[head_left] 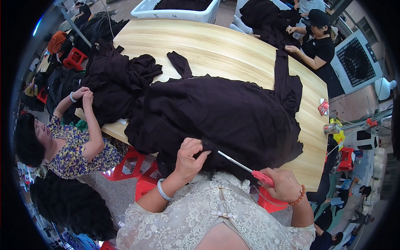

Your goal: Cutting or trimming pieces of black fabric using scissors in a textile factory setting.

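A large dark garment [225, 110] is spread over the wooden table in front of me, with buttons along its near edge. Thumb and fingers of my left hand [189, 158] pinch that edge beside a button. In my right hand [285, 185] is a red-handled tool [263, 178] with a slim metal shaft; its exact kind is unclear. The shaft points left over the cloth, its tip a little right of my left fingers. Part of the handle is hidden in my grip.
More dark clothes [112, 79] pile at the table's [200, 41] left, where one person handles cloth. Another person holds dark cloth at the far right corner. A white bin [179, 12] stands beyond the table. Red stools [127, 164] sit beneath, and a small red packet [323, 107] lies at the right edge.
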{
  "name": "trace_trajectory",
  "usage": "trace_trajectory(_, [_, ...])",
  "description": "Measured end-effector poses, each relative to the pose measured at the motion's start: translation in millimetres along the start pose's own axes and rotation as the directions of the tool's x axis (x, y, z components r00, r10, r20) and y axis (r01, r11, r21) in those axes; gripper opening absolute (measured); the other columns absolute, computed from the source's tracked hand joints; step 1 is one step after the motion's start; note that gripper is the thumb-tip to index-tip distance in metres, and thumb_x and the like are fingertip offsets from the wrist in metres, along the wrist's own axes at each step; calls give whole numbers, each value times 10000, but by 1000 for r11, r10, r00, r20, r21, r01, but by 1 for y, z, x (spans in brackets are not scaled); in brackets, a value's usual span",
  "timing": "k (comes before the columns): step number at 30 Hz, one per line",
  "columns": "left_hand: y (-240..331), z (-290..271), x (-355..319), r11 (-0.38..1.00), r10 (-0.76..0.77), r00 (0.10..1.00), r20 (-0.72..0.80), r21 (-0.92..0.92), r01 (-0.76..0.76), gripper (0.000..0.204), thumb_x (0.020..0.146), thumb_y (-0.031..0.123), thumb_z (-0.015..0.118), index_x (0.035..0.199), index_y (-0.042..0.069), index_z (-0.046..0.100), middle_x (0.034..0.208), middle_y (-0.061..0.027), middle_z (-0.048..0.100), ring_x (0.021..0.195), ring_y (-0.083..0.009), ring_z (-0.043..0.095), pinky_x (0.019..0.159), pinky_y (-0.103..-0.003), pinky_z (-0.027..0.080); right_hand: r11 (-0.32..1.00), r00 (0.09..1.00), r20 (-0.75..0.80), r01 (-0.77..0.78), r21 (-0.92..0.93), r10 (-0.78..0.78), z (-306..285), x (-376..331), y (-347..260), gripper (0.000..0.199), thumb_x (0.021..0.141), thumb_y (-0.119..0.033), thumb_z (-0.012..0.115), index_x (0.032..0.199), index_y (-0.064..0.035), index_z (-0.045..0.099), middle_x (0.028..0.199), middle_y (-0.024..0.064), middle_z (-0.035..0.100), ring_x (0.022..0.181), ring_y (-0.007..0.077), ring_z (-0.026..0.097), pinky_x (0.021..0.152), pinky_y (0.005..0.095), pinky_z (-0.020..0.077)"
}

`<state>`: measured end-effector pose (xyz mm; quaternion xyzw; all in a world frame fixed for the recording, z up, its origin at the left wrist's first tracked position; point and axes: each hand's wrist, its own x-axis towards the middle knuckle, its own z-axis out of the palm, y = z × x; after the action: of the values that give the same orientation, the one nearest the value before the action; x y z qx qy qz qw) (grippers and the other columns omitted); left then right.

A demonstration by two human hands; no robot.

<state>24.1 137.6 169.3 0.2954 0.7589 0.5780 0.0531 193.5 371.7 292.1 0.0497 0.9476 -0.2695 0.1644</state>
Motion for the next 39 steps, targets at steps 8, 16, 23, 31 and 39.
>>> trace_trajectory(8, [0, -9, 6, 931, 302, 949, 89, 184, -314, 179, 627, -21, 716, 763, 24, 608, 856, -109, 626, 810, -293, 600, 753, -387, 434, 996, 998, 36, -44, -79, 47, -16, 2, -12, 293, 810, -232, 649, 1058, -87, 593, 708, 150, 641, 680, 343, 638, 621, 432, 490])
trace_trajectory(16, [7, -24, 15, 991, 132, 990, 58, -30, -130, 116, 767, -77, 640, 853, -1, 658, 783, -94, 630, 646, -205, 591, 585, -279, 450, 996, 983, 176, -32, -82, 47, -10, 10, -9, 317, 829, -254, 655, 1116, -137, 588, 744, 122, 638, 707, 313, 642, 630, 405, 500])
trace_trajectory(23, [29, -18, 28, 982, 36, 961, 273, -188, 17, 80, 831, -4, 626, 907, -18, 649, 713, -82, 576, 671, -148, 542, 611, -264, 418, 914, 949, -230, 280, 293, -217, 7, 60, -25, 694, 812, -90, 667, 1430, -160, 360, 890, 147, 655, 799, 334, 645, 694, 396, 506])
trace_trajectory(31, [23, -54, 9, 963, -149, 914, 377, -153, 220, 134, 824, 35, 679, 932, -45, 675, 801, -62, 665, 686, -86, 577, 625, -233, 450, 887, 949, -238, 285, 362, -208, 34, 127, -32, 186, 835, -177, 672, 971, -75, 596, 761, 142, 636, 731, 361, 628, 634, 419, 479])
trace_trajectory(39, [25, -55, 4, 923, -156, 955, 252, -308, 232, 172, 781, 34, 724, 936, -30, 684, 779, -39, 655, 704, -104, 579, 644, -240, 423, 915, 951, -249, 258, 310, -184, 30, 127, -35, 204, 840, -96, 679, 1021, -46, 601, 785, 131, 627, 692, 308, 630, 636, 325, 484])
